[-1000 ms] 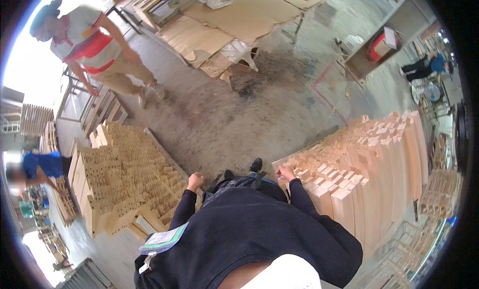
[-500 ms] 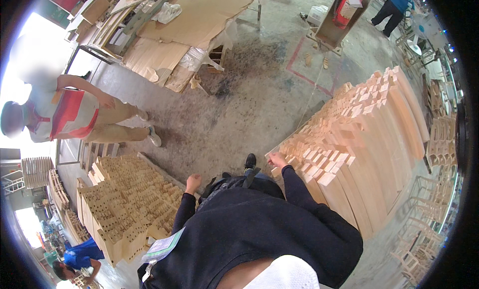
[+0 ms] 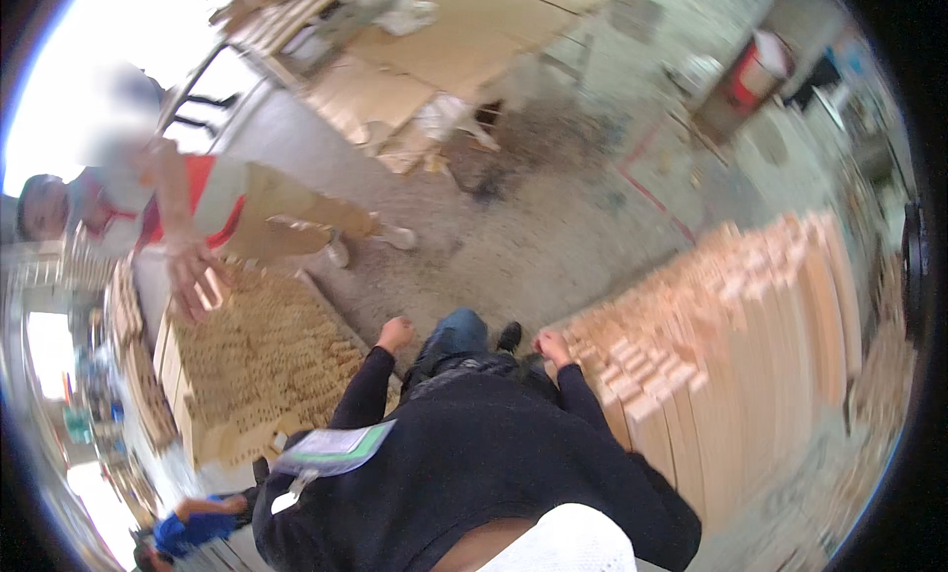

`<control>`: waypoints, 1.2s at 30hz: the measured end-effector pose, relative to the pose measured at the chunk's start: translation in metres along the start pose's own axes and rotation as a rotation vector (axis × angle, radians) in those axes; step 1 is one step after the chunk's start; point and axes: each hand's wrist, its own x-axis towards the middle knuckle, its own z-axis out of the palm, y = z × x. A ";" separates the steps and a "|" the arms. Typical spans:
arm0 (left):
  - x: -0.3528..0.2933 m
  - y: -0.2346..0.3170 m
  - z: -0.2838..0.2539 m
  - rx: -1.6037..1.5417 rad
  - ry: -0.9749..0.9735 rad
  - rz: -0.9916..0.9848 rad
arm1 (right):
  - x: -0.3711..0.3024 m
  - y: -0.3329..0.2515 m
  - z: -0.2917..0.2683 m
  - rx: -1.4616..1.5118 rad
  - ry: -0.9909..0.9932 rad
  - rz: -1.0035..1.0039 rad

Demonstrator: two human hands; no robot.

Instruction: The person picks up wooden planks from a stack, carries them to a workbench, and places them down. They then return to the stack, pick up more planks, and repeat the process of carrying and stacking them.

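Observation:
My left hand (image 3: 396,333) is loosely curled at my left side, beside the stack of light wooden pieces with drilled holes (image 3: 267,350) and apart from it. I see nothing in its fingers. My right hand (image 3: 553,347), its fingers also curled, is close to the near corner of a tall stack of curved, pale wooden boards (image 3: 731,375). Whether it touches the ends of the boards I cannot tell. Nothing shows in this hand either. Motion blur softens much of the view.
A person in a grey and red shirt (image 3: 212,192) stands at the left, one hand (image 3: 197,276) over the drilled stack. A cardboard-covered table (image 3: 444,49) lies ahead. A cabinet with a red object (image 3: 758,69) stands far right. Someone in blue (image 3: 202,528) is at lower left.
The view has turned and moved forward, and one of my knees has come up. The person at the left has stretched a hand toward the drilled stack. My right hand has drawn back from the board ends.

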 end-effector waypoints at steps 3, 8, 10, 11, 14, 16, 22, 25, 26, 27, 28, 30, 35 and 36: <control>0.017 0.029 -0.021 0.000 -0.042 -0.062 | 0.022 0.031 0.000 0.147 0.011 -0.048; 0.061 0.058 -0.047 0.093 -0.077 -0.009 | -0.007 0.011 -0.023 -0.187 0.037 -0.495; 0.082 0.047 -0.039 0.025 -0.038 -0.048 | -0.004 0.002 -0.033 -0.345 -0.002 -0.554; 0.097 0.056 -0.052 -0.014 -0.035 -0.067 | 0.004 0.002 -0.041 -0.202 -0.039 -0.386; 0.123 0.090 -0.082 -0.105 -0.046 -0.068 | 0.025 -0.008 -0.055 0.202 -0.029 0.012; 0.150 0.096 -0.094 -0.118 -0.017 -0.022 | 0.036 -0.018 -0.066 0.264 0.006 0.044; 0.245 0.031 -0.079 0.139 -0.121 0.430 | 0.045 -0.010 -0.057 0.414 0.253 -0.045; 0.262 0.068 -0.102 0.262 -0.260 0.615 | 0.049 0.024 -0.047 0.455 0.501 -0.176; 0.278 0.064 -0.091 0.124 -0.330 0.264 | 0.044 -0.004 -0.053 0.326 0.552 -0.200; 0.282 0.048 -0.092 0.212 -0.313 0.606 | 0.036 -0.044 -0.070 0.183 0.603 -0.228; 0.246 0.101 -0.111 0.068 -0.426 0.216 | 0.021 -0.062 -0.081 0.125 0.671 -0.187; 0.247 0.124 -0.118 -0.054 -0.477 0.078 | 0.008 -0.076 -0.083 0.248 0.731 -0.060; 0.323 0.146 -0.097 -0.009 -0.556 0.232 | 0.034 -0.034 -0.044 0.451 0.759 0.165; 0.339 0.140 -0.086 -0.022 -0.561 0.284 | 0.035 -0.023 -0.029 0.577 0.753 0.185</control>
